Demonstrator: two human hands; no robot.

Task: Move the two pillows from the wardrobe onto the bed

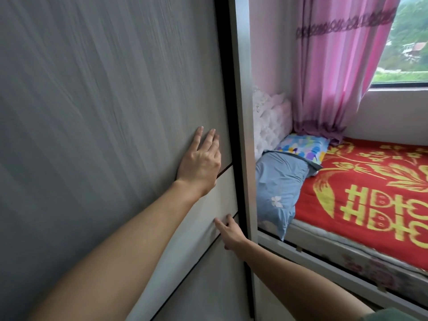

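The grey wardrobe door [104, 112] fills the left half of the view, with a pale band across it. My left hand [199, 163] lies flat on the door near its right edge, fingers spread. My right hand [228, 232] touches the door lower down with its fingertips, beside the dark gap at the silver frame [243, 135]. On the bed [370, 193], which has a red and yellow cover, lie a light blue pillow [278, 188] with a butterfly print and a multicoloured pillow [303, 147] behind it. The wardrobe's inside is hidden.
A pink curtain [335, 66] hangs over the bed's head end by the window [407, 42]. A white tufted headboard [271, 121] stands behind the pillows. The bed frame's edge [324, 258] runs close along the wardrobe's right side.
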